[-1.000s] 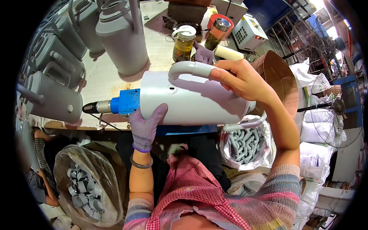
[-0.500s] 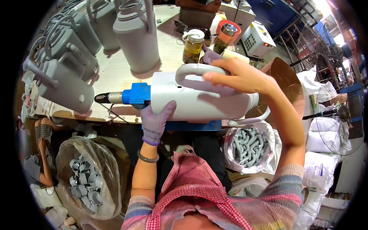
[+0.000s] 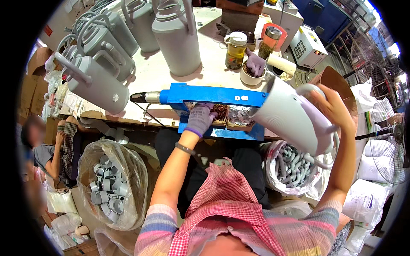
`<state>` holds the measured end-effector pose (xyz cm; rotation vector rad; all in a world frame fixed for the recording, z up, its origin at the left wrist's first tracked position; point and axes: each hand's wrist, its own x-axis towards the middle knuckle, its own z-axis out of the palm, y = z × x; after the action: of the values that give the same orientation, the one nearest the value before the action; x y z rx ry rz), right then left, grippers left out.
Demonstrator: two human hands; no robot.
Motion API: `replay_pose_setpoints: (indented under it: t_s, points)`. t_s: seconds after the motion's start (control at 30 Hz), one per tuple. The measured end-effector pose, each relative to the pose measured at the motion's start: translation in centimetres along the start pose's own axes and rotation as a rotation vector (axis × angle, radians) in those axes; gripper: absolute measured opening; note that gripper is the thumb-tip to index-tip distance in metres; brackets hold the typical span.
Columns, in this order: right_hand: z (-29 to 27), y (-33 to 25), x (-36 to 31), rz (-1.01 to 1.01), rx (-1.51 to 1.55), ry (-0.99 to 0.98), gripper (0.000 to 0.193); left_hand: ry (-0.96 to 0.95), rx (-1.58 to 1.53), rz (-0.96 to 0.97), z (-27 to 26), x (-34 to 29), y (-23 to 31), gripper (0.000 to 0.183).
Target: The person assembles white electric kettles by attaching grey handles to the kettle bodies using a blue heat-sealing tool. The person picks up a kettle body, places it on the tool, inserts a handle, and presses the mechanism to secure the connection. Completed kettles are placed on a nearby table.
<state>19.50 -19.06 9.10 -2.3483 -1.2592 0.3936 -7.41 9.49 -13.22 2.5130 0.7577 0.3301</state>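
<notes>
My bare right hand [image 3: 333, 104] is closed round the side handle of a large grey insulated jug [image 3: 290, 119]. The jug lies tilted on its side, its open end at the right end of a blue metal arm [image 3: 218, 94] mounted on the table. On the arm's left end is a tool with a black and silver tip [image 3: 145, 97]. Below the arm, my left hand [image 3: 200, 119], in a purple-grey glove, has its fingers bunched at a small box of brown screw-like parts [image 3: 220, 112]. What they pinch is hidden. Beside it sits a tray of small silvery parts [image 3: 241, 116].
Several grey jugs [image 3: 177, 47] stand at the back left. A lidded glass jar [image 3: 236, 49], a tumbler [image 3: 269, 42] and a cup with a purple glove [image 3: 255, 66] sit behind the arm. Below are bags of grey handles [image 3: 292, 166] and grey rings [image 3: 106, 187]. A fan [image 3: 386, 149] stands right.
The jug has slid rightward off the blue arm, baring the arm and the parts boxes. My left hand has left the jug and moved under the arm. My right hand now grips the handle.
</notes>
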Motion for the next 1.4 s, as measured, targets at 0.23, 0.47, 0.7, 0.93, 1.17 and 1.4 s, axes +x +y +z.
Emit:
replay_pose_setpoints:
  t_s: [0.23, 0.47, 0.7, 0.93, 1.17, 1.4]
  points:
    - [1.0, 6.6, -8.5, 0.239, 0.252, 0.117, 0.027, 0.149, -0.186, 0.043, -0.2, -0.4, 0.0, 0.017]
    - [2.7, 9.5, -12.2, 0.274, 0.272, 0.248, 0.023, 0.291, -0.531, -0.080, -2.2, -3.6, 4.5, 0.009]
    - [2.4, 9.4, -12.4, 0.276, 0.310, 0.273, 0.024, -0.094, -0.952, 0.141, -6.0, 1.5, 16.3, 0.024]
    - [2.9, 9.5, -11.5, 0.213, 0.383, 0.258, 0.026, -0.092, -0.958, 0.081, -2.0, 5.9, 18.8, 0.021]
    - [3.0, 9.2, -10.7, 0.255, 0.357, 0.218, 0.027, -0.090, -0.968, 0.084, -1.2, 5.6, 19.0, 0.021]
    - [3.1, 8.2, -9.3, 0.176, 0.356, 0.233, 0.026, -0.077, -1.053, 0.058, -1.1, 5.9, 18.8, 0.020]
